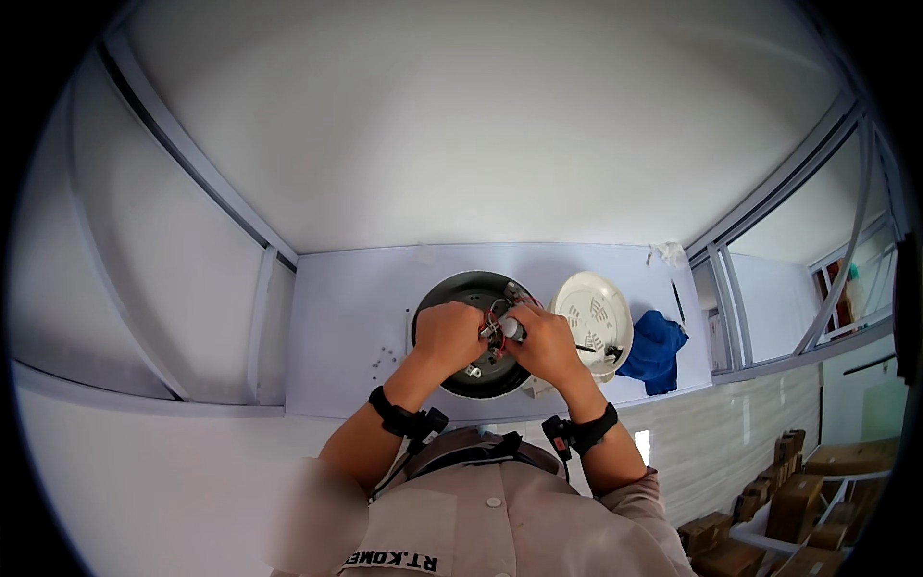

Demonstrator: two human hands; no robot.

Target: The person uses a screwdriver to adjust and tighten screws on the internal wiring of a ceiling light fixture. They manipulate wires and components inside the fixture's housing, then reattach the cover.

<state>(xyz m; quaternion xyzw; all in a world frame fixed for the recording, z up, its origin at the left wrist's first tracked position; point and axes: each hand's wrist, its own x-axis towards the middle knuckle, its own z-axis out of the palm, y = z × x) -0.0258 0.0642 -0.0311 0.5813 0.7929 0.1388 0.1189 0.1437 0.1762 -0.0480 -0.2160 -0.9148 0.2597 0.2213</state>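
Note:
A round dark-grey metal housing (466,377), shaped like a wide shallow pot, lies on the table in front of me with its inside facing up. Red and dark wires (496,313) run through its middle. My left hand (448,333) reaches over the left half, fingers curled and pressed together at the wires; what they pinch is hidden. From the right comes my right hand (546,344), closed round a small grey cylindrical part (512,330) with a rounded end. Both hands nearly meet above the housing. A small metal fitting (472,370) shows near its front wall.
Right of the housing lies a cream slotted cover (615,296) with small dark pieces on it. Beside it are a blue cloth (654,354) and a thin black stick-like tool (679,301). Several small screws (386,358) are scattered on the left. Cartons (798,505) stand lower right.

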